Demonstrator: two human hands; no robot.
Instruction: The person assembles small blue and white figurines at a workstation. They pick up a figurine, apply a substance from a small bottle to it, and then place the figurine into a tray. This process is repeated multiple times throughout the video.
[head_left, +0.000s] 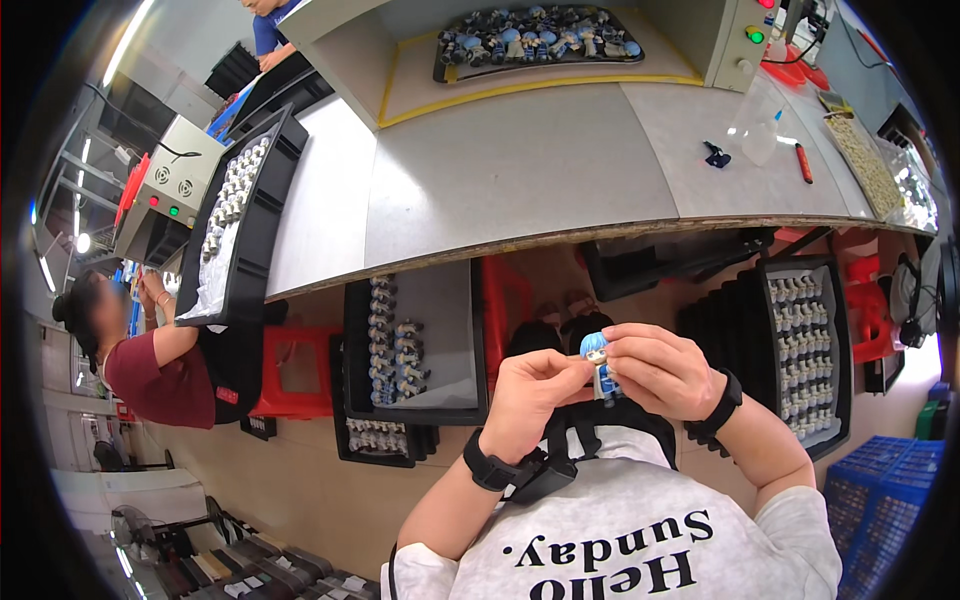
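Observation:
A small figurine [606,381] with light blue hair and a blue and white body is held upright between my two hands, in front of my chest. My left hand [537,392] pinches its side with thumb and forefinger. The fingers of my right hand [664,371] close round its head and other side. Part of the figurine is hidden behind the fingers. Both hands are below the near edge of the grey worktable [520,180], apart from it.
A black tray of blue-haired figurines [540,42] lies inside the open box ahead. On the table are a dark blue piece [716,154], a clear bottle [762,140] and a red pen [804,163]. Trays of figure parts [400,340] [800,350] stand low on both sides. A co-worker [160,360] sits left.

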